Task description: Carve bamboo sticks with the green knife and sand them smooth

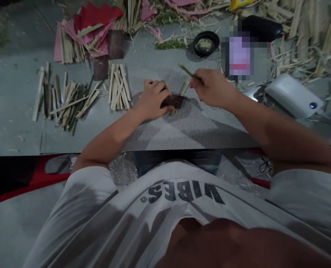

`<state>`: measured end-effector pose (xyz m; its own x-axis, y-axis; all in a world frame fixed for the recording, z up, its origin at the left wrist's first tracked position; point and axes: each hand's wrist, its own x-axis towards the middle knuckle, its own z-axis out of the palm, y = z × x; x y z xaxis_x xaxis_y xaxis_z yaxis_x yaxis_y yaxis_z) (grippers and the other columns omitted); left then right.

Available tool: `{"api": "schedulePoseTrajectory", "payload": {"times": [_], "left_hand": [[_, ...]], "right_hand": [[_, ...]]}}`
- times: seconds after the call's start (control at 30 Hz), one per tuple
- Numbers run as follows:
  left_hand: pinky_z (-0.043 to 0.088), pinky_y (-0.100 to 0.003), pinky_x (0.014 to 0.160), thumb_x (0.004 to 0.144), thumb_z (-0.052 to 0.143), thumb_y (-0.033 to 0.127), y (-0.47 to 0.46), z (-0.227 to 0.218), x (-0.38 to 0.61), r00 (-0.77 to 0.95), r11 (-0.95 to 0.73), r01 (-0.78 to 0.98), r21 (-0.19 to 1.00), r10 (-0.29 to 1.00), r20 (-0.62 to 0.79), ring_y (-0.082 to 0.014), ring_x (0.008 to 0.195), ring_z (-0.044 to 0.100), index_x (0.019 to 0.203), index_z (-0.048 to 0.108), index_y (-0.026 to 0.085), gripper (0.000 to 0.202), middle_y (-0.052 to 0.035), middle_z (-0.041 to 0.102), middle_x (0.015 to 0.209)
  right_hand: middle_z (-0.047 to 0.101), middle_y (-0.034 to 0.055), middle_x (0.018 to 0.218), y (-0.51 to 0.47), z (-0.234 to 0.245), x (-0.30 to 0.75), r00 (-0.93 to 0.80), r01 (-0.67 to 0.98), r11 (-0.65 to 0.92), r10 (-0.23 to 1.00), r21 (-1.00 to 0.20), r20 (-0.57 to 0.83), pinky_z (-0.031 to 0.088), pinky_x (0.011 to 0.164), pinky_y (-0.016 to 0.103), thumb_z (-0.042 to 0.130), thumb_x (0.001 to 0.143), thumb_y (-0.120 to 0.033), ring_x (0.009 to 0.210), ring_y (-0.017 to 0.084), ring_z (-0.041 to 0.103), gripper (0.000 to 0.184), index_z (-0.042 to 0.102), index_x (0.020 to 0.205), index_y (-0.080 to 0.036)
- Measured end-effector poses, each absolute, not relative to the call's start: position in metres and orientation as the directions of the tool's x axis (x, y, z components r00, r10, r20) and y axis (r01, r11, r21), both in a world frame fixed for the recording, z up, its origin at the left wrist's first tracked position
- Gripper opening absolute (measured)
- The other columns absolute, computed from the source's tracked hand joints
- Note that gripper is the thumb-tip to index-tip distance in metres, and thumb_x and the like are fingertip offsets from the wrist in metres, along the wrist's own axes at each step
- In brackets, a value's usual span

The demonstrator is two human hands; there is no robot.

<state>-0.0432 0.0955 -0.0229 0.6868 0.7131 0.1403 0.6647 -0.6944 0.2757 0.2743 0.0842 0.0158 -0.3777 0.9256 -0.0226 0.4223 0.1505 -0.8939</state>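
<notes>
My left hand (154, 97) is closed over a dark brown piece of sandpaper (177, 101), its fingers bent and the thumb along the near side. Under the sandpaper lies a flat pale bamboo strip (185, 88), its two ends showing. My right hand (213, 87) pinches a thin greenish bamboo stick (186, 70) that points up and left, above the far end of the strip. Left of my left hand is a loose pile of pale bamboo strips (118, 87) on the grey mat (165, 136).
Further left lie more bamboo sticks (70, 102). Two dark brown squares (115, 44) and red and pink paper (95, 16) sit behind. A black bowl (206, 43), a black object (262, 28), a blurred purple item (239, 54) and a white box (293, 96) with a cable stand right.
</notes>
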Motion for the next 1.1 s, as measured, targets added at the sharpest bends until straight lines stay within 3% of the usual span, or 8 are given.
{"api": "schedulePoseTrajectory", "payload": {"times": [0.1,0.2,0.27,0.43,0.63,0.77,0.97,1.1], "left_hand": [[0.046,-0.078,0.143,0.116,0.083,0.051,0.092,-0.024,-0.039,0.718,-0.710,0.631,0.313,0.687,0.110,-0.0528,0.162,0.070,0.160,0.086,0.028,0.050,-0.0221,0.078,0.171],[0.046,-0.078,0.142,0.118,0.079,0.052,0.093,-0.026,-0.038,0.744,-0.712,0.603,0.361,0.664,0.068,-0.0538,0.165,0.067,0.162,0.086,0.030,0.050,-0.0210,0.077,0.170],[0.045,-0.079,0.142,0.118,0.079,0.054,0.094,-0.026,-0.039,0.742,-0.699,0.604,0.383,0.668,0.049,-0.0549,0.166,0.066,0.162,0.087,0.030,0.050,-0.0216,0.077,0.170],[0.043,-0.078,0.144,0.121,0.075,0.062,0.097,-0.028,-0.040,0.742,-0.688,0.603,0.404,0.670,0.035,-0.0552,0.166,0.066,0.169,0.084,0.029,0.059,-0.0234,0.074,0.172],[0.037,-0.081,0.145,0.123,0.070,0.067,0.098,-0.028,-0.042,0.740,-0.691,0.598,0.405,0.671,0.052,-0.0578,0.178,0.054,0.169,0.086,0.041,0.055,-0.0211,0.063,0.192],[0.036,-0.082,0.146,0.122,0.072,0.065,0.100,-0.023,-0.046,0.686,-0.638,0.655,0.405,0.727,0.036,-0.0575,0.178,0.054,0.172,0.084,0.040,0.057,-0.0208,0.066,0.187],[0.039,-0.078,0.147,0.120,0.071,0.063,0.102,-0.019,-0.048,0.610,-0.554,0.724,0.410,0.792,-0.006,-0.0546,0.176,0.056,0.182,0.072,0.034,0.068,-0.0221,0.068,0.185],[0.041,-0.081,0.144,0.119,0.072,0.066,0.104,-0.031,-0.049,0.598,-0.560,0.712,0.424,0.800,0.053,-0.0553,0.172,0.056,0.181,0.074,0.036,0.068,-0.0215,0.069,0.182]], "right_hand": [[0.075,0.0077,0.082,0.076,0.011,0.275,-0.344,0.520,0.140,0.937,-0.843,-0.057,0.063,0.080,0.045,0.076,0.130,-0.054,0.080,0.029,0.070,0.041,0.069,0.100,-0.028],[0.076,0.0012,0.079,0.074,0.003,0.277,-0.385,0.376,-0.050,0.900,-0.925,-0.205,0.064,0.071,0.042,0.079,0.126,-0.048,0.071,0.028,0.077,0.020,0.075,0.129,-0.029],[0.078,-0.0016,0.080,0.076,-0.002,0.280,-0.379,0.331,-0.097,0.897,-0.939,-0.226,0.063,0.068,0.039,0.087,0.119,-0.042,0.071,0.027,0.080,0.028,0.072,0.139,-0.030],[0.092,0.0029,0.110,0.082,-0.011,0.282,-0.266,0.296,-0.117,0.943,-0.948,-0.199,0.053,0.057,0.035,0.081,0.111,-0.026,0.062,0.020,0.069,0.025,0.062,0.126,-0.031],[0.091,0.0091,0.139,0.079,-0.015,0.280,-0.363,0.328,-0.004,0.923,-0.945,-0.130,0.063,0.073,0.043,0.086,0.116,-0.057,0.078,0.023,0.073,0.031,0.069,0.127,-0.033],[0.090,0.0110,0.116,0.065,-0.004,0.282,-0.410,0.610,0.268,0.912,-0.745,-0.007,0.062,0.085,0.050,0.078,0.119,-0.059,0.094,0.034,0.078,0.031,0.082,0.134,-0.032],[0.095,0.0180,0.116,0.031,0.008,0.259,-0.674,0.732,0.609,0.713,-0.304,-0.196,0.055,0.096,0.048,0.074,0.119,-0.044,0.108,0.044,0.086,0.070,0.078,0.186,-0.024],[0.097,0.0191,0.121,0.025,0.009,0.253,-0.676,0.734,0.627,0.708,-0.261,-0.202,0.055,0.096,0.049,0.076,0.123,-0.046,0.108,0.043,0.086,0.071,0.074,0.191,-0.028]]}}
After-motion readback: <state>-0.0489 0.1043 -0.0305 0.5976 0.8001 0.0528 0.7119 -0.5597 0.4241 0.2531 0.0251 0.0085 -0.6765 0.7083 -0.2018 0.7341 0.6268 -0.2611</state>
